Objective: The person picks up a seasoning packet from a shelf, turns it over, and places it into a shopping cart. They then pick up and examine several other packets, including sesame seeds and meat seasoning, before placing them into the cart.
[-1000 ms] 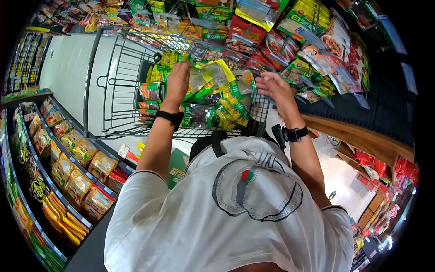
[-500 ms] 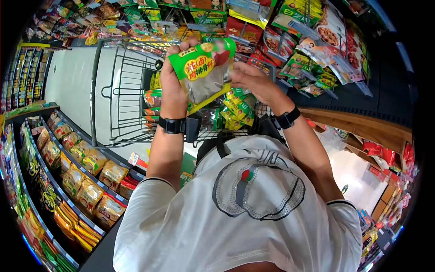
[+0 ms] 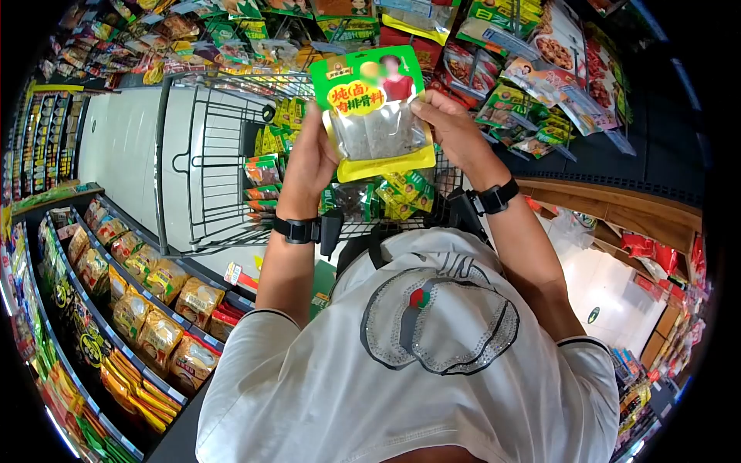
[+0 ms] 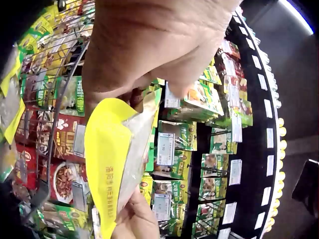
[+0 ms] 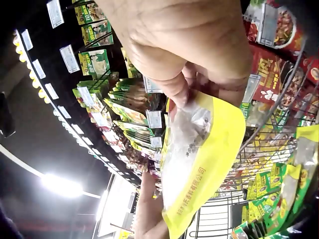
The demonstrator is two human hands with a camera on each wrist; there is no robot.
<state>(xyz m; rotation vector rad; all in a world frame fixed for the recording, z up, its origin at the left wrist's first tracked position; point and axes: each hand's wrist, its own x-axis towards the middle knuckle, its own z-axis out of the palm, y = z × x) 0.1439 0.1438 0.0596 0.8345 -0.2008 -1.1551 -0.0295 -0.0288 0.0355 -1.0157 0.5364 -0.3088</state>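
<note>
In the head view my two hands hold up a green and yellow spice packet [image 3: 378, 135] with a clear window showing pale pouches. The left hand [image 3: 309, 166] grips its left edge. At the right edge the right hand [image 3: 459, 139] pinches it, thumb on the front. Both wrist views show the packet's yellow bottom strip [image 4: 107, 159] close by, with the left hand [image 4: 149, 45] and right hand [image 5: 184, 40] above it. Below the packet lie yellow-green packets [image 3: 407, 193] and a dark-filled packet [image 3: 351, 201] inside the wire shopping cart [image 3: 160, 174].
Hanging packets [image 3: 505, 104] on hooks crowd the rack at the front right. A dark shelf ledge [image 3: 602, 162] runs beside my right arm. Bagged goods [image 3: 158, 336] fill the shelves at the left. Pale floor [image 3: 123, 139] shows beyond the cart's left end.
One second ago the hands were apart over the cart; half a second ago the packet was raised, tilted, between them. Now it is more level and faces me, held at both sides.
</note>
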